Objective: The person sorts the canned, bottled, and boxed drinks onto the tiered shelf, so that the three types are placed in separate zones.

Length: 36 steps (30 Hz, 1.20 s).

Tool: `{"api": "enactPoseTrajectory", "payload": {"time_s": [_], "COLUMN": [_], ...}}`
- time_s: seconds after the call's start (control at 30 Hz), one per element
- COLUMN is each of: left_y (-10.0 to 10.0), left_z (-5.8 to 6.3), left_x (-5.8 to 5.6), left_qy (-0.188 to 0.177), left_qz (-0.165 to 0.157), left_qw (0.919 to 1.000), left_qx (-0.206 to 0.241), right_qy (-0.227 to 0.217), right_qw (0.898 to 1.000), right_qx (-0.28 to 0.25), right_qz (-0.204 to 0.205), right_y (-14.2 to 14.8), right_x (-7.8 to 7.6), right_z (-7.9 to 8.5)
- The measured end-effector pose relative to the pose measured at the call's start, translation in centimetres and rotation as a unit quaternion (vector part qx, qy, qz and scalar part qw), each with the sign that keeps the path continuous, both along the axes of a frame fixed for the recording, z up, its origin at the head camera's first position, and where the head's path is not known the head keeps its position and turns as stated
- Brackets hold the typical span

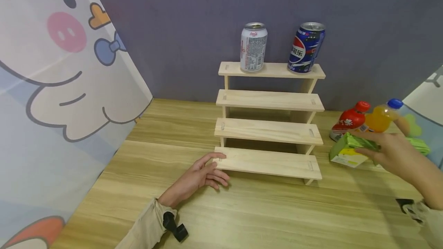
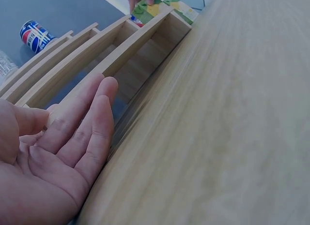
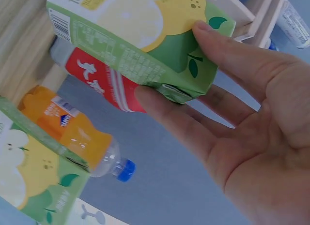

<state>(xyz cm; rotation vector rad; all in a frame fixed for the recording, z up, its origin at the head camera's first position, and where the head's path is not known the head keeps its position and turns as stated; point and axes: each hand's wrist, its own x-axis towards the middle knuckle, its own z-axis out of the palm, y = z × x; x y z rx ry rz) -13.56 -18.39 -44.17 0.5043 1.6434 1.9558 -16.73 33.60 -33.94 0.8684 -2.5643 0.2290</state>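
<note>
1. Two hands of mine are at work over one wood-grain desk [image 1: 242, 218], around one pale wooden shelf [image 1: 270, 130] of four steps.
2. My left hand [image 1: 202, 174] is at the left front corner of the lowest step: thumb and index finger pinch the plank's end, while the other three fingers reach out below it, fairly straight.
3. My right hand [image 1: 398, 155], beyond the shelf's right edge, pinches one green-and-yellow carton [image 1: 349, 153] between thumb and fingers. I cannot tell whether its underside touches the desk.
4. That makes one of two such cartons; the second carton [image 1: 419, 146] is farther toward the desk's right edge, partly hidden by my hand in the head view.
5. Two bottles are just behind the held carton, toward the desk's back right corner: one red bottle [image 1: 348, 122] with a red cap, and one orange drink bottle [image 1: 378, 120] with a blue cap, to its right.
6. Two cans stand upright on the top step, well apart: one white can [image 1: 253, 51] left of its middle, one blue can [image 1: 306, 51] near its right end.
</note>
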Motion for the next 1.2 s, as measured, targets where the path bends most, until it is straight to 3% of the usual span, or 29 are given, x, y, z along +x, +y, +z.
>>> {"api": "enactPoseTrajectory", "payload": {"time_s": [0.13, 0.3, 0.7, 1.0, 1.2], "left_y": [0.1, 0.2, 0.0, 0.0, 0.0], "left_z": [-0.1, -0.2, 0.0, -0.3, -0.3], "left_x": [0.0, -0.1, 0.0, -0.1, -0.2], "left_qy": [0.001, -0.001, 0.004, 0.008, 0.01], "left_qz": [0.003, 0.0, 0.003, 0.002, 0.001], "left_qw": [1.0, 1.0, 1.0, 0.9999, 0.9999], "left_qx": [0.004, 0.003, 0.0, 0.008, 0.007], "right_qy": [0.028, 0.011, 0.071, 0.093, 0.105], "right_qw": [1.0, 1.0, 0.995, 0.995, 0.994], "right_qx": [-0.003, -0.014, -0.047, -0.011, -0.029], "right_qz": [-0.008, -0.026, 0.044, 0.036, 0.029], "right_y": [-0.5, -1.3, -3.4, -5.1, -5.6], "right_x": [0.5, 1.3, 1.3, 1.7, 2.0], "right_z": [0.8, 1.8, 4.3, 6.4, 7.9]}}
